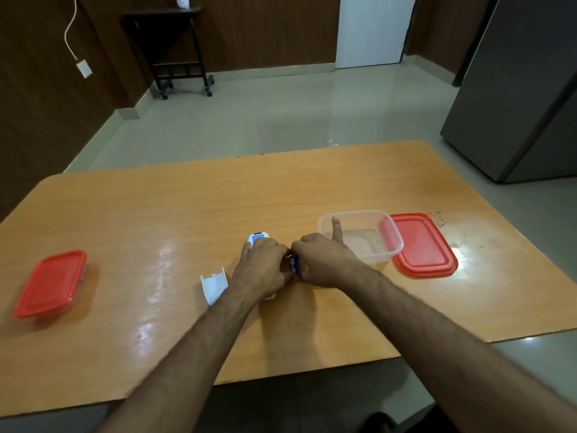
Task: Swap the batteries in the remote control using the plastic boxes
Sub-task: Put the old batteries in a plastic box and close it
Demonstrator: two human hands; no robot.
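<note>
A white remote control (258, 238) lies on the wooden table (187, 207), mostly hidden under my left hand (263, 267), which grips it. My right hand (321, 260) is closed on dark blue batteries (295, 264) beside the remote, with one finger sticking up. The remote's white battery cover (214, 285) lies loose on the table just left of my left wrist. An open clear plastic box (360, 235) stands right behind my right hand and looks empty. Its red lid (423, 245) lies to the right of it. A second box with a red lid on (51, 284) stands at the far left.
The table's near edge runs below my forearms. Dark crumbs (468, 235) speckle the table's right end. A grey fridge (518, 89) stands beyond the table at right, and a black wheeled stand (175, 48) is against the far wall.
</note>
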